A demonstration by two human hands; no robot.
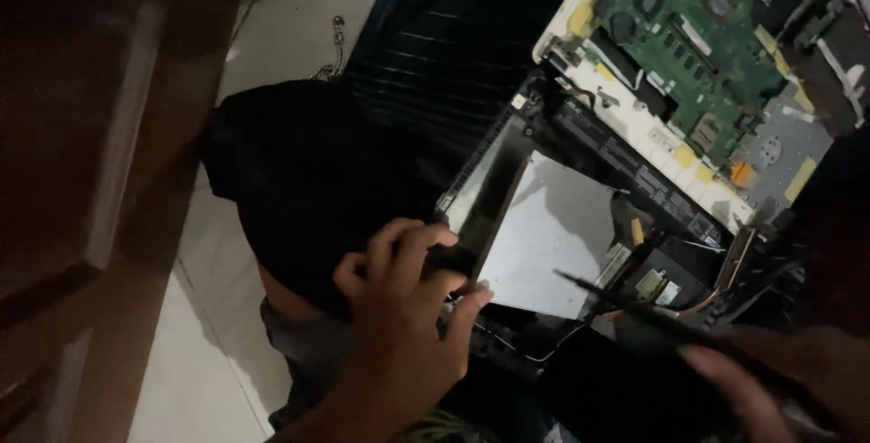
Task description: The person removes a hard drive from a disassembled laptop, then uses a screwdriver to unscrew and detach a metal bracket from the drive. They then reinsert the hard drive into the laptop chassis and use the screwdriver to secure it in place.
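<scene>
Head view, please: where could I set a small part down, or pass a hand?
Bare pale floor lies between the wooden furniture and the black cloth. It is crowded around the opened laptop, the left hand and the right hand.

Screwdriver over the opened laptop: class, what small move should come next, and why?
Probably lower the screwdriver tip to the silver drive edge. The right hand holds it just above, while the left hand steadies the black frame.

left hand (399,303) – grips black bezel (480,198) | right hand (788,380) – holds screwdriver (616,296) | green motherboard (698,35)
</scene>
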